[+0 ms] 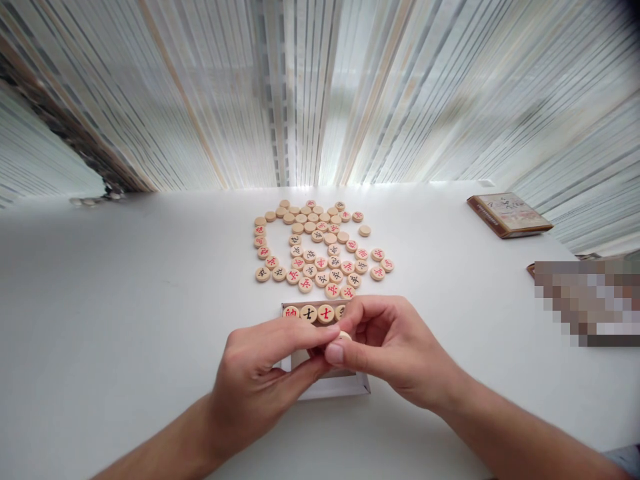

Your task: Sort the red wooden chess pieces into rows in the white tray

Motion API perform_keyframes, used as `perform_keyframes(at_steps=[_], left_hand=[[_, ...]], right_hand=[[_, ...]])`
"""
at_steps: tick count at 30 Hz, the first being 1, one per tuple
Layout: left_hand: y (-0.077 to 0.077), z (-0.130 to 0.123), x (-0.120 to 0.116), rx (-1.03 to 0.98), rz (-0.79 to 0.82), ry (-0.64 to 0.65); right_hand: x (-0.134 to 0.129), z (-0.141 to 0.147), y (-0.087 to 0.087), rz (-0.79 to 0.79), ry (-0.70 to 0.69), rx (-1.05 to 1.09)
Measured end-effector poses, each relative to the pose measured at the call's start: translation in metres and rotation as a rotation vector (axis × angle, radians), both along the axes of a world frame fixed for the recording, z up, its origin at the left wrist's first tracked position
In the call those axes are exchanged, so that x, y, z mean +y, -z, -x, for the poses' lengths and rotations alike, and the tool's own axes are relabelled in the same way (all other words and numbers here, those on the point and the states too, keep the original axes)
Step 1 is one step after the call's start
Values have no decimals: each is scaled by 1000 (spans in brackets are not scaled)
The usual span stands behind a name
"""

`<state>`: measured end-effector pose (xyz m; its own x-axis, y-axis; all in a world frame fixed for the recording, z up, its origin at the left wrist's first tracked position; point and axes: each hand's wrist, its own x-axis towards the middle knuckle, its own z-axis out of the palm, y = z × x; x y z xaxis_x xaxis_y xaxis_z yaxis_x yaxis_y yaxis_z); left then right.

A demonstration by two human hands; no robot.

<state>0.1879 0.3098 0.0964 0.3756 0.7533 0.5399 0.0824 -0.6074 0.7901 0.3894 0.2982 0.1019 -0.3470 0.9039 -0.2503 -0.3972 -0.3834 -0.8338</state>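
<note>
Right hand (400, 347): thumb and forefinger are closing on a pale round disc (345, 335), clamping its edge. Left hand (265, 360): fingertips are meeting the right hand's at the disc; whether they are gripping it too, cannot tell.

Directly beneath both hands, a shallow open box (361, 385) is resting on the white desk (150, 300). Along its far side a row of discs (309, 314) is lying, showing red and black characters. The hands are blocking much of the box interior, and the right fingers are partly covering the disc at the right of the visible row.

Beyond the hands, many loose discs (321, 263) are spreading in a cluster, some showing characters, others blank; the nearest are lying just beyond the box's far edge. Well apart, to the right of the right hand, a flat patterned box (513, 212) is lying farther off, and a pixelated object (590, 303) is sitting nearer. A striped curtain (320, 93) is hanging behind the desk.
</note>
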Motion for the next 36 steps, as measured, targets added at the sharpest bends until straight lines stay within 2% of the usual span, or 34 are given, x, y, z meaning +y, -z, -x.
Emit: perform_keyframes(at_steps=[10, 19, 28, 36], left_hand=[[-2, -1, 2, -28, 84, 61], [1, 0, -1, -47, 77, 13], [-2, 3, 2, -72, 94, 38], [0, 3, 6, -95, 115, 31]], right_hand=[[4, -1, -9, -31, -39, 31], [4, -3, -9, -18, -67, 51], [6, -12, -13, -176, -148, -26], [2, -11, -5, -271, -35, -138]])
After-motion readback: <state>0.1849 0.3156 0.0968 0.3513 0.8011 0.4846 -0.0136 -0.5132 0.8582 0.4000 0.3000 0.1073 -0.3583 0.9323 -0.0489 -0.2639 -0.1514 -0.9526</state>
